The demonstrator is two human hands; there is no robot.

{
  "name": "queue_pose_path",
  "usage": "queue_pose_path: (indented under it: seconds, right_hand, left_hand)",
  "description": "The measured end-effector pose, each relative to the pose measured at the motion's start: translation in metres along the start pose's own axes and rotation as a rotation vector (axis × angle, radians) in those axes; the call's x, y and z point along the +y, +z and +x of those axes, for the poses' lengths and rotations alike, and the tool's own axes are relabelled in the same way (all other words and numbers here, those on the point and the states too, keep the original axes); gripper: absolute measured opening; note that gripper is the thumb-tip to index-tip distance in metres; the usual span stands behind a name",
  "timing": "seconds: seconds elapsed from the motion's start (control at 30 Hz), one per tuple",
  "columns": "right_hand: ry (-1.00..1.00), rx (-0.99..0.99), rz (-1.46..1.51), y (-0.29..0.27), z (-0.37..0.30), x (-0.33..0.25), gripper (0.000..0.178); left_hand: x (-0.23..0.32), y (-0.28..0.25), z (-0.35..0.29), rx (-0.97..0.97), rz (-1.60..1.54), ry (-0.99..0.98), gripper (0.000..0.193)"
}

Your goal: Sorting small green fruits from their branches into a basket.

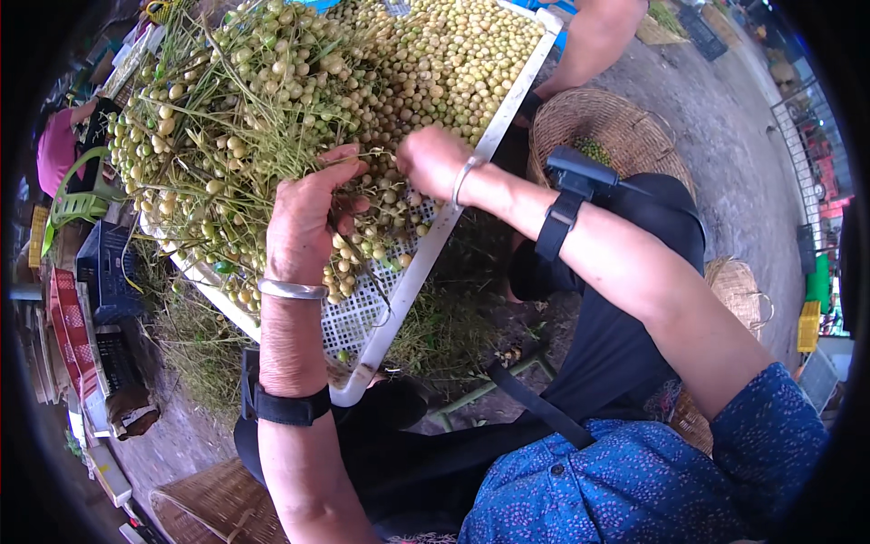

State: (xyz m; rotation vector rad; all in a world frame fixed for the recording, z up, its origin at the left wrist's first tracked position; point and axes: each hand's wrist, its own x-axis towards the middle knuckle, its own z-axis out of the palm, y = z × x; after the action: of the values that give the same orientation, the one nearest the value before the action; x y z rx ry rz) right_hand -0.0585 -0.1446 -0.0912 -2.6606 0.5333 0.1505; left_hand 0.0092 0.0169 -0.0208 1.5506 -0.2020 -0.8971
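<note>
A big white perforated tray point(399, 295) holds a heap of small round yellow-green fruits point(444, 63) and leafy stemmed bunches point(227, 118). My left hand point(304, 218) rests on a bunch of stems and fruit near the tray's near side, fingers curled around the twigs. My right hand point(430, 159) is closed among the fruits beside it, pinching at them; what is inside the fingers is hidden. Both wrists wear a silver bangle and a black strap band.
A round woven basket point(607, 127) with a few green fruits stands right of the tray. Another person's arm point(594, 41) reaches in at the top. Stripped stems point(449, 331) litter the ground under the tray. Plastic crates point(104, 267) stand at left, more baskets point(222, 503) nearby.
</note>
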Motion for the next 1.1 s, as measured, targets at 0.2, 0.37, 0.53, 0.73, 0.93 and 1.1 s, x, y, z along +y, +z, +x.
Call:
queue_pose_path:
  seconds: [0.2, 0.37, 0.53, 0.73, 0.93, 1.1]
  right_hand:
    - [0.119, -0.126, 0.631, -0.056, 0.006, 0.018, 0.018]
    - [-0.047, -0.673, 0.461, -0.068, -0.043, -0.01, 0.029]
    - [-0.401, -0.211, 0.092, -0.032, -0.047, 0.001, 0.015]
    - [-0.058, -0.146, 0.028, -0.028, 0.007, 0.029, 0.022]
    - [0.143, 0.455, 0.004, -0.042, 0.066, 0.039, 0.014]
    - [0.023, 0.387, -0.009, -0.036, 0.094, 0.081, 0.012]
  left_hand:
    - [0.009, -0.002, 0.006, -0.047, 0.021, 0.003, 0.027]
    - [0.006, 0.0, -0.005, -0.023, -0.035, 0.016, 0.02]
    - [0.011, 0.01, -0.028, -0.033, -0.093, -0.06, 0.019]
    - [-0.01, 0.007, -0.042, -0.138, -0.13, -0.149, 0.017]
    - [-0.023, 0.01, -0.059, -0.202, -0.224, -0.275, 0.013]
    - [-0.025, 0.021, -0.071, -0.265, -0.212, -0.327, 0.016]
